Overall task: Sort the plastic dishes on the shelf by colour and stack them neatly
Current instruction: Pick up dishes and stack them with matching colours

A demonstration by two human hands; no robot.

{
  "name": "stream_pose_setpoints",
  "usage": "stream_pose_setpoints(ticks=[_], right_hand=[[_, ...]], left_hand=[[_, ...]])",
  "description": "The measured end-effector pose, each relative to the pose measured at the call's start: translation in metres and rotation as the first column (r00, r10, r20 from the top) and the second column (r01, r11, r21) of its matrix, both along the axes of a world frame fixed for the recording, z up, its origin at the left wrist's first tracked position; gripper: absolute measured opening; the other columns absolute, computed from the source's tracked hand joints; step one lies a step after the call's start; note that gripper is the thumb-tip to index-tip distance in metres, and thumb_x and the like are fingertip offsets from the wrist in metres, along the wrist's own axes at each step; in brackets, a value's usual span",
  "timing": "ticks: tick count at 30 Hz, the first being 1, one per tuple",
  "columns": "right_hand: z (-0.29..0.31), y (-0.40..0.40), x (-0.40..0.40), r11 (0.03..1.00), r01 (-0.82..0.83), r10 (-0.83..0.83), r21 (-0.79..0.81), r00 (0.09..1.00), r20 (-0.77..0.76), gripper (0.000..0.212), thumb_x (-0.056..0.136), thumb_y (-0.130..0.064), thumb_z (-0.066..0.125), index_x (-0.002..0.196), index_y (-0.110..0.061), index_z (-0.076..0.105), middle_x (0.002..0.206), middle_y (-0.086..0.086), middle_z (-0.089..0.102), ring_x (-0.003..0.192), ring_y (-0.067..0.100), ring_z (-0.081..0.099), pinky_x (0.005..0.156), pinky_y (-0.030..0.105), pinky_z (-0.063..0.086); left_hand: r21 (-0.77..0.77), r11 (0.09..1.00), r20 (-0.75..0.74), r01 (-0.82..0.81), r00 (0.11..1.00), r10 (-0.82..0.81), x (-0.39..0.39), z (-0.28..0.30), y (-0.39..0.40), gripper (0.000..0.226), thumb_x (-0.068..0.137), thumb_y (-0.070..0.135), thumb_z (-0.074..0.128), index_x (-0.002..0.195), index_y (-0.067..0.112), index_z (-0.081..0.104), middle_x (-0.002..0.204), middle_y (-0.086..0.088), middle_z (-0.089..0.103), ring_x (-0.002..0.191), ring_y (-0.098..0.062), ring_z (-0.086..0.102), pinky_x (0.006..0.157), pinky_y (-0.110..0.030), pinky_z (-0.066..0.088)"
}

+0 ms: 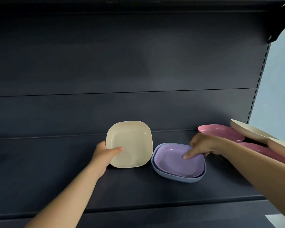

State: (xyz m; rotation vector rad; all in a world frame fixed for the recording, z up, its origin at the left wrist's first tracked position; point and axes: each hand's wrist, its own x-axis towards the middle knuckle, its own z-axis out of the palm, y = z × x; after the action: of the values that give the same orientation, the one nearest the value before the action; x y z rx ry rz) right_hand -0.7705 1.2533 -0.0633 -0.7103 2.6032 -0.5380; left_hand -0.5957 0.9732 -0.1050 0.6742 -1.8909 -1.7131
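My left hand (105,153) pinches cream dish (129,143) rim, tilted above shelf (56,178). Right hand (202,146) grips purple dish (179,160) nested in blue dish (176,176). Pink dishes (220,131), more cream far right. Sorting underway; next, lift purple out.

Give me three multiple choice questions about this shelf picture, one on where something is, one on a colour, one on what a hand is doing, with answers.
1. Where does the purple dish sit?
A. nested in the blue dish
B. under a pink dish
C. on the floor

2. What colour is the dish in the left hand?
A. pink
B. cream
C. blue

3. What is the right hand doing?
A. hanging idle
B. holding a cup
C. gripping the purple dish's rim

Answers: 1 A, a blue rim surrounds it. 2 B, the cream dish is held tilted. 3 C, thumb inside, fingers behind.
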Motion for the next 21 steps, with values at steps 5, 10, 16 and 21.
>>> stream_pose_setpoints(ticks=[5,10,16,21], right_hand=[[-0.009,0.001,-0.002,0.985,0.076,-0.052,-0.154,0.987,0.151,0.046,0.068,-0.015,0.084,0.055,-0.015,0.039,0.054,0.005,0.031,0.047,0.016,0.023,0.044,0.021,0.018],[-0.011,0.004,-0.002,0.975,-0.009,0.025,-0.222,0.998,0.066,0.038,0.074,-0.016,0.080,0.050,-0.016,0.051,0.047,-0.004,0.042,0.048,0.011,0.034,0.047,0.020,0.028],[-0.002,0.001,0.004,0.984,-0.144,0.122,-0.108,0.974,-0.190,0.049,0.085,-0.019,0.067,0.051,-0.018,0.031,0.048,-0.008,0.025,0.046,0.008,0.020,0.048,0.024,0.018],[0.001,0.000,0.010,0.981,-0.192,0.181,-0.001,0.928,-0.326,0.048,0.093,-0.021,0.055,0.054,-0.018,0.027,0.055,-0.004,0.026,0.055,0.013,0.021,0.053,0.027,0.022]], left_hand=[[0.022,0.999,-0.043,-0.047,0.998,0.048,0.002,0.002,0.001,0.023,0.077,0.004,0.073,0.095,0.014,0.062,0.094,-0.004,0.069,0.090,-0.022,0.065,0.073,-0.033,0.050],[0.077,0.978,-0.109,-0.193,0.974,0.201,0.002,0.003,-0.002,0.026,0.078,0.002,0.071,0.101,0.011,0.062,0.094,-0.005,0.067,0.089,-0.024,0.062,0.062,-0.026,0.047],[0.064,0.981,-0.108,-0.181,0.976,0.187,0.003,0.005,0.000,0.025,0.079,0.001,0.070,0.101,0.011,0.061,0.094,-0.004,0.065,0.089,-0.023,0.060,0.064,-0.027,0.046],[0.060,0.982,-0.103,-0.179,0.977,0.185,0.003,0.003,-0.001,0.026,0.079,0.003,0.071,0.101,0.012,0.062,0.092,-0.002,0.066,0.090,-0.023,0.062,0.070,-0.030,0.046]])
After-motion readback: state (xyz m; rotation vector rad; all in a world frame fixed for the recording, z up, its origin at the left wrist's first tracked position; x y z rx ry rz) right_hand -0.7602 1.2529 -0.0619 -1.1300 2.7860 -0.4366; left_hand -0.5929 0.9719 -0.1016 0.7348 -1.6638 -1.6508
